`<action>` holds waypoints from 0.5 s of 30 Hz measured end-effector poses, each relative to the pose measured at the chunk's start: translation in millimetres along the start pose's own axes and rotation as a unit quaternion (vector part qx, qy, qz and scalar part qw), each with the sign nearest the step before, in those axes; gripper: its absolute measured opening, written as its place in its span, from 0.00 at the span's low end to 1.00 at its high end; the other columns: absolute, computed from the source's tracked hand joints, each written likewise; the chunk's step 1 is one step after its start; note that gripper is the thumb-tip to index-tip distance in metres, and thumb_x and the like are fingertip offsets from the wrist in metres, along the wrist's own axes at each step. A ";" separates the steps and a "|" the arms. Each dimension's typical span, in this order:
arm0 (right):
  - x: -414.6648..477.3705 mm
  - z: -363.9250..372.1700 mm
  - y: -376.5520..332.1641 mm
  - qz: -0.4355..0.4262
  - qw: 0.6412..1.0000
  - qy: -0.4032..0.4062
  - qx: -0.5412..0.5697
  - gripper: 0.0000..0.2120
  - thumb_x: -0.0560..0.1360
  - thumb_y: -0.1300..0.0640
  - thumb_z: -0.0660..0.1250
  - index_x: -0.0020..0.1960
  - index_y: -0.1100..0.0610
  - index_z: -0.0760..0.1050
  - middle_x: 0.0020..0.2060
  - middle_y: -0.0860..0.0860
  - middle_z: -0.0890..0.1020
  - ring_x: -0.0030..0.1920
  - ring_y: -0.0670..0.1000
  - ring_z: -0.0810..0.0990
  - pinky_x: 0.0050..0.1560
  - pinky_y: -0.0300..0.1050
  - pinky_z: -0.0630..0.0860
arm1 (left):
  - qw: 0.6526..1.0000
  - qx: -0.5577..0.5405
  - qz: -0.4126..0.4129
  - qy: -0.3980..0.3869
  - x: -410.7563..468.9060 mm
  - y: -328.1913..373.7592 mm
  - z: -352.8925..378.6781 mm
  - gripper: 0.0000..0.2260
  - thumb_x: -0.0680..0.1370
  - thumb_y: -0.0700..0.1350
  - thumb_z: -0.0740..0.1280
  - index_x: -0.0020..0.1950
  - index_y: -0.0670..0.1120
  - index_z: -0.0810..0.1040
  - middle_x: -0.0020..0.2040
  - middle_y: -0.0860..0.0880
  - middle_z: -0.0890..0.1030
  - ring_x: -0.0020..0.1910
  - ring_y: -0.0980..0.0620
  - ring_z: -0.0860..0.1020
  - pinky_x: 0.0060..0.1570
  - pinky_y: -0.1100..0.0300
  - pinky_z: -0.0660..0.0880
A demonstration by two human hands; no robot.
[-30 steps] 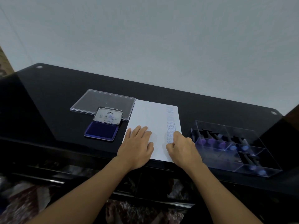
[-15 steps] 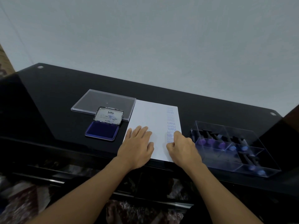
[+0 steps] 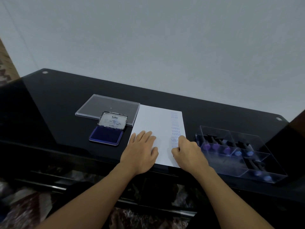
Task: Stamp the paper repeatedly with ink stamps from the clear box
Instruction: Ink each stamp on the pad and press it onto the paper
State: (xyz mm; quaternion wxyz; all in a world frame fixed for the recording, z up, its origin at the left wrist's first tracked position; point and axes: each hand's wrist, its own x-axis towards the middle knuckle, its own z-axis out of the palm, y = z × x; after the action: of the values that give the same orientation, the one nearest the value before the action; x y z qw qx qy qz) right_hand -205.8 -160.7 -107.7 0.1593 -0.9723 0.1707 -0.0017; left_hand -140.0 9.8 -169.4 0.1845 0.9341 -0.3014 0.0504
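A white paper (image 3: 155, 119) lies on the black glass table, with a column of blue SAMPLE prints (image 3: 175, 129) down its right side. My left hand (image 3: 142, 152) rests flat on the paper's near left part, fingers straight. My right hand (image 3: 188, 151) is curled, knuckles up, at the lower end of the print column; it grips a stamp that is almost wholly hidden, only a dark sliver showing under the thumb. The clear box (image 3: 257, 169) to the right holds several stamps with purple and blue knobs. An open blue ink pad (image 3: 106, 135) sits left of the paper.
The clear box lid (image 3: 99, 104) lies flat behind the ink pad. The table's front edge (image 3: 66, 151) runs just under my wrists, and a pale wall rises behind the table.
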 end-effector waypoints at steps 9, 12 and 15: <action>10.5 -58.4 -2.4 -0.013 0.992 0.102 0.074 0.08 0.77 0.55 0.63 0.43 0.58 0.68 0.36 0.55 0.78 0.34 0.53 0.73 0.32 0.47 0.70 | 1.000 -0.014 -0.007 -0.006 -0.5 -0.1 0.2 0.23 0.82 0.53 0.51 0.76 0.49 0.63 0.79 0.51 0.59 0.79 0.50 0.52 0.78 0.48 0.46; 10.3 -64.6 -1.9 -0.017 0.989 0.116 0.087 0.09 0.76 0.55 0.64 0.42 0.59 0.68 0.35 0.56 0.79 0.33 0.53 0.73 0.32 0.48 0.72 | 1.000 -0.010 -0.004 -0.003 -0.7 -0.1 -0.2 0.23 0.82 0.53 0.51 0.76 0.49 0.63 0.79 0.50 0.59 0.79 0.49 0.52 0.78 0.48 0.46; 9.1 -64.6 -0.7 -0.016 0.989 0.117 0.086 0.09 0.76 0.54 0.64 0.41 0.58 0.68 0.35 0.54 0.78 0.34 0.53 0.74 0.33 0.48 0.72 | 1.000 -0.010 -0.004 -0.004 -0.7 0.1 -0.6 0.23 0.82 0.53 0.51 0.76 0.49 0.63 0.79 0.50 0.59 0.79 0.50 0.52 0.78 0.48 0.47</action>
State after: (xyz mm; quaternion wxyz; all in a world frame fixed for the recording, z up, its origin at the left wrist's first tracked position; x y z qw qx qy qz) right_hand -200.7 -183.1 -46.6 0.2215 -0.9507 0.1714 -0.1332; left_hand -140.6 10.3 -169.0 0.1931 0.9336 -0.2987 0.0430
